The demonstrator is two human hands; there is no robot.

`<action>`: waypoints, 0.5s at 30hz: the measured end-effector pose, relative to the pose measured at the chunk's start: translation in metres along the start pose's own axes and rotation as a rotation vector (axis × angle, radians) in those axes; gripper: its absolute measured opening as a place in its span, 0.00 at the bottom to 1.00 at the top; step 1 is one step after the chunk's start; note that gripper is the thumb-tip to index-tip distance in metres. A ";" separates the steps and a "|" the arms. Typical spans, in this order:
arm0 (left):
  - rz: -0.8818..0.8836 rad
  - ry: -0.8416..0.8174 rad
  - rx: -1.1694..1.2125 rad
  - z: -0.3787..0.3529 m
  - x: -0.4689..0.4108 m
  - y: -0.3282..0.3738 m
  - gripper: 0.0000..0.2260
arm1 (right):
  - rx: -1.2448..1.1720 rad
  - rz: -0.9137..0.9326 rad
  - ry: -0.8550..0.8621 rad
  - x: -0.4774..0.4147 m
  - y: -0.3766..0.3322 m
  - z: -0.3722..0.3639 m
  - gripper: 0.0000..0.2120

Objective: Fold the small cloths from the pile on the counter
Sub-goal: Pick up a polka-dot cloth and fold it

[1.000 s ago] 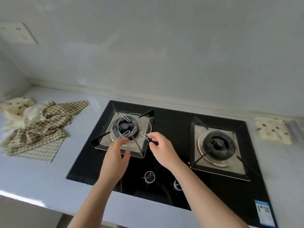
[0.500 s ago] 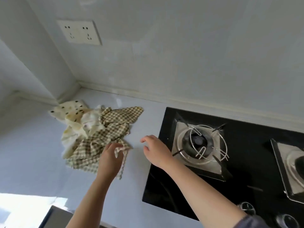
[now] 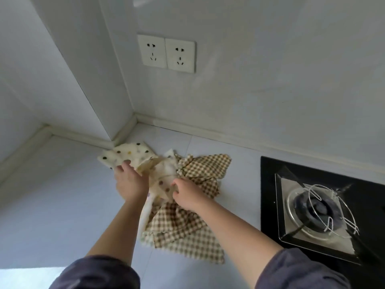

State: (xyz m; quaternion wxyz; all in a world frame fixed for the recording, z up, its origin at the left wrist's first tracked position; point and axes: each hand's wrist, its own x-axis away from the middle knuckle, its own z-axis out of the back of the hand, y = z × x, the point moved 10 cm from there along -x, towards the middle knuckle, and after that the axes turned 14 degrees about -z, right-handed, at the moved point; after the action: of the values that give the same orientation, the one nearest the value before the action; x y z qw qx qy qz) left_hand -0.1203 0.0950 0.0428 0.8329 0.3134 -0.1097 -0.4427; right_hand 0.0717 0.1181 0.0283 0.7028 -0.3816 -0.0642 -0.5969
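Your left hand (image 3: 131, 182) and right hand (image 3: 187, 196) both pinch the soft, light cream polka-dot cloth (image 3: 129, 152) atop the crumpled checked pile (image 3: 204, 167) in the pale grey counter (image 3: 62, 195) corner. Find its edges and corners.

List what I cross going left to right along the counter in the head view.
From the left: left hand → right hand, both on the cloth pile → black hob → burner.

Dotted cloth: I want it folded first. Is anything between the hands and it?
Nothing visible. The left hand and right hand hold the dotted cloth, which lies partly over the checked cloth.
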 end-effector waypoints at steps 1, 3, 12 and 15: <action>0.062 -0.064 -0.017 -0.006 -0.008 -0.009 0.13 | 0.020 -0.026 -0.023 -0.004 0.000 -0.004 0.18; 0.129 -0.154 0.022 -0.014 -0.014 -0.016 0.07 | 0.027 -0.080 -0.076 -0.010 0.005 -0.013 0.18; -0.139 -0.109 0.836 0.039 0.012 0.076 0.06 | -0.800 -0.088 0.032 0.008 0.008 0.047 0.20; -0.190 -0.187 0.922 0.052 0.030 0.107 0.07 | -0.875 0.047 0.095 0.030 0.000 0.071 0.31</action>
State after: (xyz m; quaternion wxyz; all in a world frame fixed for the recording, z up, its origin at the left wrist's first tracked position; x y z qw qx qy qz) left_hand -0.0555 0.0930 0.1468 0.5494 0.6177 -0.3402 -0.4483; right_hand 0.1055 0.1376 0.0943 0.4905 -0.6169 0.2359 -0.5685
